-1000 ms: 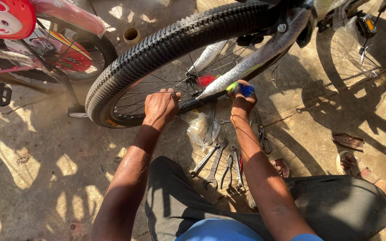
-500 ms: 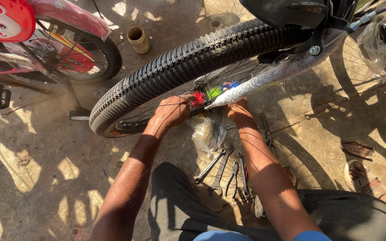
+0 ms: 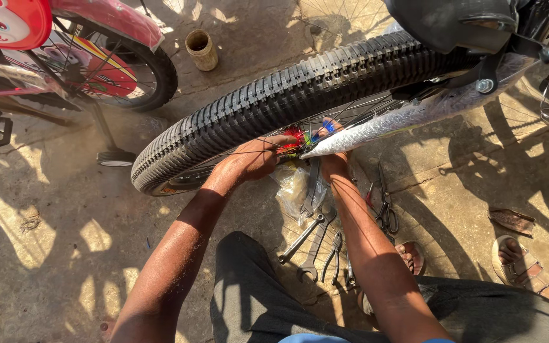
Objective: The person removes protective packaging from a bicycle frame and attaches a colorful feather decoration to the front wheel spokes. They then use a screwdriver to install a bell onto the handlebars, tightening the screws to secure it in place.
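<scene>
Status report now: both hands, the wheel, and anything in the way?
Left hand and right hand both at hub of black knobby-tyred bicycle wheel. Grip unclear. Silver wrapped frame tube crosses right hand; metal wrenches on ground below.

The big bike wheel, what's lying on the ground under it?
Under the wheel lie a clear plastic bag, wrenches, pliers and scissors. Both hands, left and right, cover the hub, and the right arm hides part of the tools.
</scene>
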